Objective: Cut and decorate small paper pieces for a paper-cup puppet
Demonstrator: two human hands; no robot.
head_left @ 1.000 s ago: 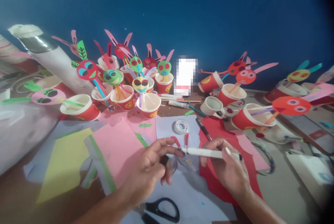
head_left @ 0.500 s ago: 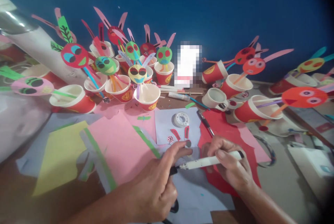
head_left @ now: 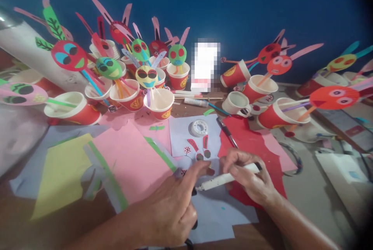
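In my right hand (head_left: 247,178) is a white marker (head_left: 220,181), its fingers closed round the barrel and its tip pointing left. My left hand (head_left: 177,199) meets that tip, pinching a small black marker cap (head_left: 194,192) that is mostly hidden by the fingers. Just beyond my left fingertips, two small grey discs (head_left: 207,153) lie on white paper (head_left: 177,141). Two red strips with dark centres (head_left: 192,146) are by the discs, beside a small round piece with a red pattern (head_left: 187,150). A roll of tape (head_left: 199,128) sits behind them.
Paper cups (head_left: 159,104) holding paper faces on sticks line the back. A white mug (head_left: 236,102), a pen (head_left: 226,131) and red paper (head_left: 247,137) are on the right. Pink (head_left: 131,160) and yellow paper (head_left: 62,172) lie on the left. A bright blurred rectangle (head_left: 205,65) stands behind.
The view has shifted slightly, so most things sit further left and higher. My left fingers have moved off the discs, and both now show. The marker tip stays against my left hand.
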